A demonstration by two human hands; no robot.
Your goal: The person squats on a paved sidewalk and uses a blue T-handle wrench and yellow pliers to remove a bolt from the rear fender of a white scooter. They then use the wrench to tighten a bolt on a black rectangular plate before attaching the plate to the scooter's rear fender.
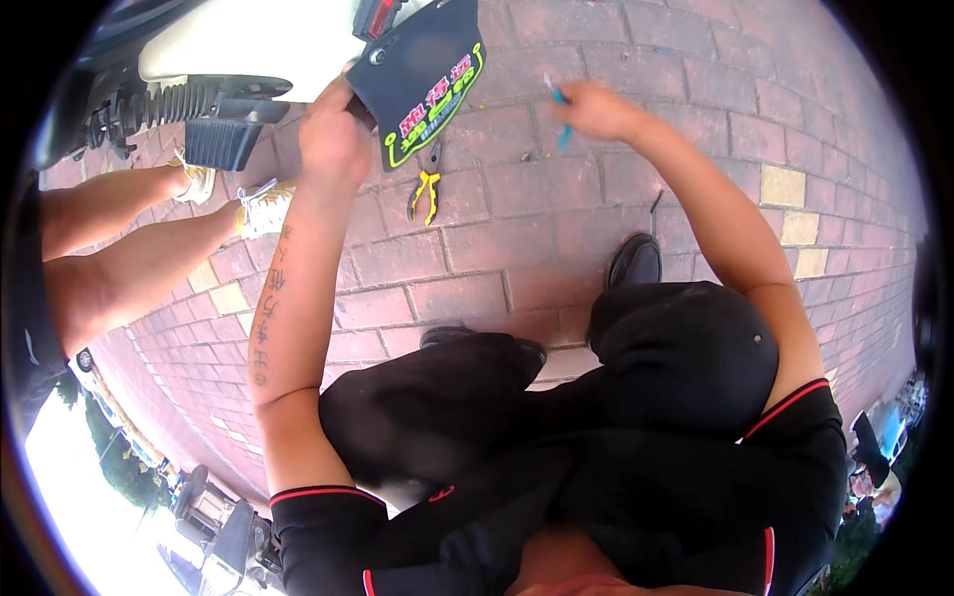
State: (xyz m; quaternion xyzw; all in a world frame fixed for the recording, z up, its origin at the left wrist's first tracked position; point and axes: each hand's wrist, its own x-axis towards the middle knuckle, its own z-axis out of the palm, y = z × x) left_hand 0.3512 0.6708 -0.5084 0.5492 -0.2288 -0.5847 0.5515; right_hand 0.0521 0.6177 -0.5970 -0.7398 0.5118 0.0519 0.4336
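Observation:
My left hand [335, 139] is up at the rear of a white scooter, its fingers closed round the edge of a black mud flap [412, 74] with pink and green printing. The flap hangs tilted, and part of my grip is hidden behind it. Off to the right, apart from the flap, my right hand [593, 111] is closed on a slim blue-handled tool [563, 137] with a thin pale tip; its exact kind is too small to tell. Pliers [425, 197] with yellow and black handles lie on the paving just below the flap.
Above my left hand are the scooter's white body [248, 40], red tail light [376, 18], black shock spring [149, 104] and black footrest [224, 142]. Another person's legs [149, 248] in light shoes stand at left. A small dark rod [656, 202] lies on the brick paving [556, 228].

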